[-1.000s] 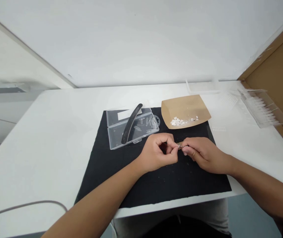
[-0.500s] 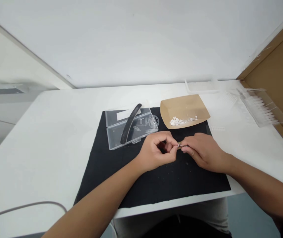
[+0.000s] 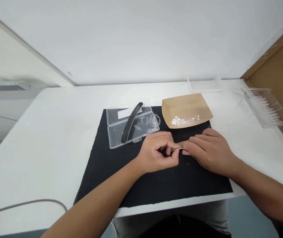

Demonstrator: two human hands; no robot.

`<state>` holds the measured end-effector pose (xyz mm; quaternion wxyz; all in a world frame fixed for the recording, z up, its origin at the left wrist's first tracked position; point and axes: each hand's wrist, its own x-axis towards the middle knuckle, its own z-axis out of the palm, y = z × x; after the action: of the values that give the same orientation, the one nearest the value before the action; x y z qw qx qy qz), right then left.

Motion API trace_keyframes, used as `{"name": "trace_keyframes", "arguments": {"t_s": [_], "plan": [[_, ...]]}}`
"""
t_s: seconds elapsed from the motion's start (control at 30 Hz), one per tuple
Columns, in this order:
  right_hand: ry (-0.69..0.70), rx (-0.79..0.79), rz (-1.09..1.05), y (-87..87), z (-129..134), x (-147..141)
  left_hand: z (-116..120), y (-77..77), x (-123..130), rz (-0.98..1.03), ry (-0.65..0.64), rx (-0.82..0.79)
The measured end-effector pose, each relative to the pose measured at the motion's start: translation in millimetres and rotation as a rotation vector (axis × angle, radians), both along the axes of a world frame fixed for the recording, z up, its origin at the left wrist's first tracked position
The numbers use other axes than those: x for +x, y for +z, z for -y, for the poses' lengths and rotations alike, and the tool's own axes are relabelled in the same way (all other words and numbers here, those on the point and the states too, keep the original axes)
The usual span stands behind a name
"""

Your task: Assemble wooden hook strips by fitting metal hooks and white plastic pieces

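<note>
My left hand [image 3: 157, 152] is closed in a pinch, thumb and forefinger tips together over the black mat [image 3: 153, 185]. What it pinches is too small to make out. Right against those fingertips, my right hand [image 3: 209, 150] curls around a small shiny metal tool [image 3: 181, 147] that looks like a nail clipper, mostly covered by the fingers. A narrow tan strip [image 3: 184, 142] shows between the hands. Beyond them stands a brown paper tray [image 3: 187, 104] with small white pieces [image 3: 177, 121] in it.
Left of the tray, an open clear plastic case [image 3: 115, 140] holds several clear nail tips [image 3: 147, 119]; a curved black nail file [image 3: 131, 123] lies across it. At the right is a clear box of nail tips [image 3: 265, 105]. A cable [image 3: 32, 201] runs along the table's left side.
My right hand has closed further over the metal tool, its knuckles raised, so less of the tool shows. My left hand still pinches beside it. The view has shifted slightly.
</note>
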<state>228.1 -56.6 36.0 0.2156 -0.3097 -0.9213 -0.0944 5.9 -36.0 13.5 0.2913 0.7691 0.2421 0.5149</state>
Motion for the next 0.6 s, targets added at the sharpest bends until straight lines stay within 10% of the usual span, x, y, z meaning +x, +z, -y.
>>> {"name": "trace_keyframes", "arguments": {"t_s": [0.6], "plan": [[0.024, -0.059, -0.033, -4.0, -1.6, 0.2, -2.4, 0.8, -3.0, -0.082, 0.001, 0.078]]}}
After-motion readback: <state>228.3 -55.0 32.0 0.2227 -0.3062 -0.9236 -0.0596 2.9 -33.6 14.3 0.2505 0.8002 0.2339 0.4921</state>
